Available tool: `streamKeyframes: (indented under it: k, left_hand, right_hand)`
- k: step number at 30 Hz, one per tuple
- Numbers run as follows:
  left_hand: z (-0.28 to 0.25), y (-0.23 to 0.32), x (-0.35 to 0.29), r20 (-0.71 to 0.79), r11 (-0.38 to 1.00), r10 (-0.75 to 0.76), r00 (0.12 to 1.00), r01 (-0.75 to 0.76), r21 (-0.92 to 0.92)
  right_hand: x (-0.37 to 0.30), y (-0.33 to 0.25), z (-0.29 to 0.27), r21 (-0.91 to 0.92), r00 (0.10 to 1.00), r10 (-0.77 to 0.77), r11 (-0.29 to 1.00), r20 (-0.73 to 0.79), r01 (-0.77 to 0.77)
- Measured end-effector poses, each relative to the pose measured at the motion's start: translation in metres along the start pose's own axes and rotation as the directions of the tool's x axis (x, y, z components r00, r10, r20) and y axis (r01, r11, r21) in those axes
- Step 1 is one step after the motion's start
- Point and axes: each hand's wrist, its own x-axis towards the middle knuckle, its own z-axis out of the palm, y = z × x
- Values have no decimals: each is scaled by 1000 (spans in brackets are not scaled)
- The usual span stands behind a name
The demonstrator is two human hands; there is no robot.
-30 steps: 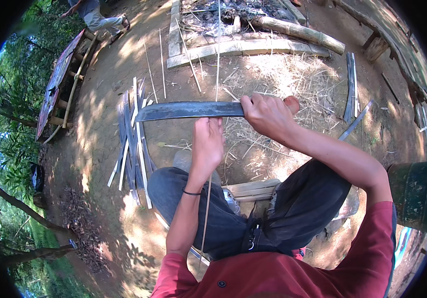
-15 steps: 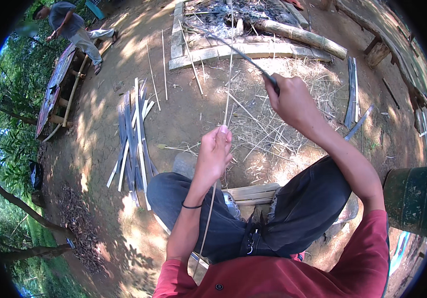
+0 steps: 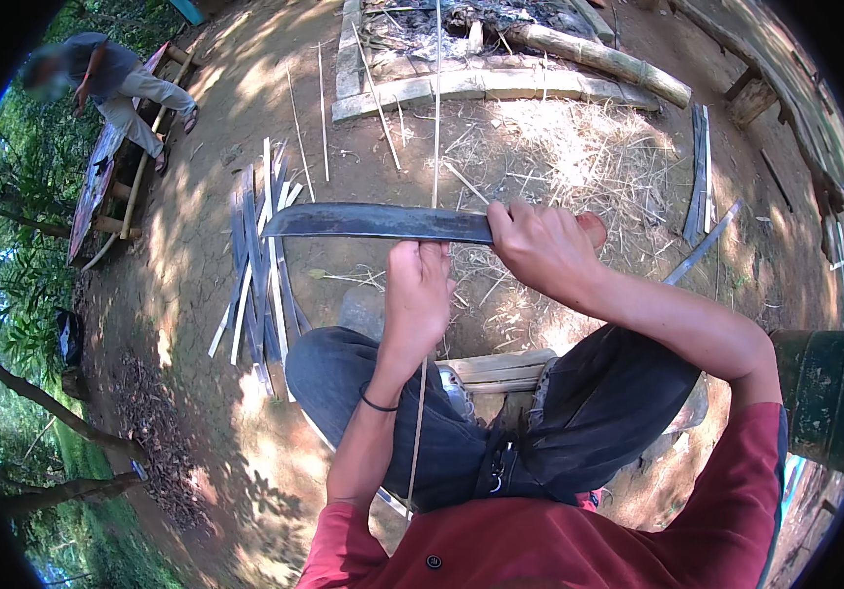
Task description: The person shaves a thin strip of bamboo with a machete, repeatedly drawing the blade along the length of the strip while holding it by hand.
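Observation:
My right hand (image 3: 544,245) is closed round a machete (image 3: 373,221) where blade and handle meet. The brown handle end sticks out beyond my hand, and the dark, broad blade points left, lying level across the view. Under the blade, my left hand (image 3: 418,299) is closed on a long thin bamboo strip (image 3: 436,128). The strip runs from near my lap, through my left fist, and on past the blade toward the fire pit. Where it crosses the blade, my left fingertips are partly hidden.
A pile of dark and pale bamboo strips (image 3: 257,265) lies at left. Shavings (image 3: 579,162) cover the ground ahead, before a fire pit edged with blocks (image 3: 500,83) and a bamboo pole (image 3: 598,61). A green drum (image 3: 819,388) stands right. Another person (image 3: 112,83) bends at far left.
The machete has swung from pointing away up-left to lying crosswise over the bamboo strip, against my left fingers. My right hand has come lower. The other person has bent down further.

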Motion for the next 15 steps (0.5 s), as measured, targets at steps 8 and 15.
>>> streamKeyframes:
  k: [8,15]
  left_hand:
    - [6,-20,-16,239,993,-115,964,108,42]
    - [6,-16,-12,151,992,-124,981,123,16]
  right_hand:
    - [28,101,8,116,853,520,845,48,-521]
    - [29,57,-6,156,937,341,924,72,-348]
